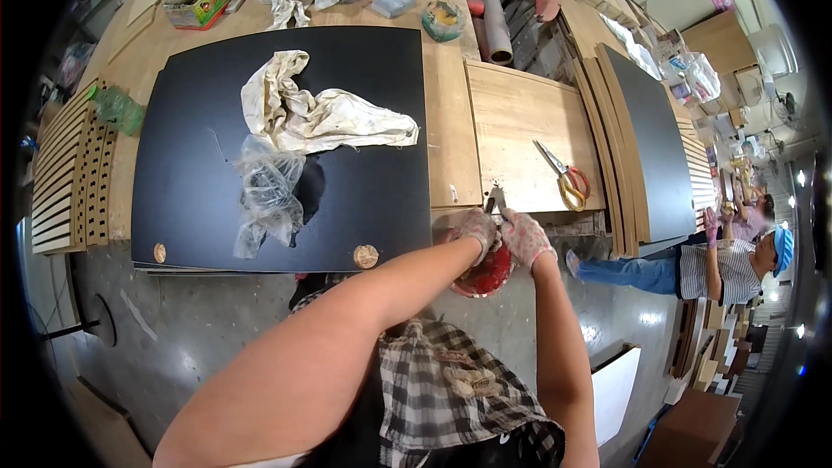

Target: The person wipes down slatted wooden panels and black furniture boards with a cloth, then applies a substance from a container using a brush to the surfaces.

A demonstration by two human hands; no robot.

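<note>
My left hand [477,231] and my right hand [527,239], both in pale patterned gloves, meet at the front edge of the light wood board [520,113]. The fingers of both are closed. A small grey flat blade [497,194], like a putty knife's, sticks up from between them, its handle covered by my right fingers. Something dark and narrow shows by my left fingertips, too small to name. Just below the hands is a red round container [487,277], partly covered by them. Scissors [565,178] with red and yellow handles lie on the board, right of my hands.
Left lies a black panel [191,182] with a cream cloth [334,117] and crumpled clear plastic [270,195] on it. Stacked panels [646,147] stand at right. A green bottle [119,110] is far left. Another person [724,269] works at far right.
</note>
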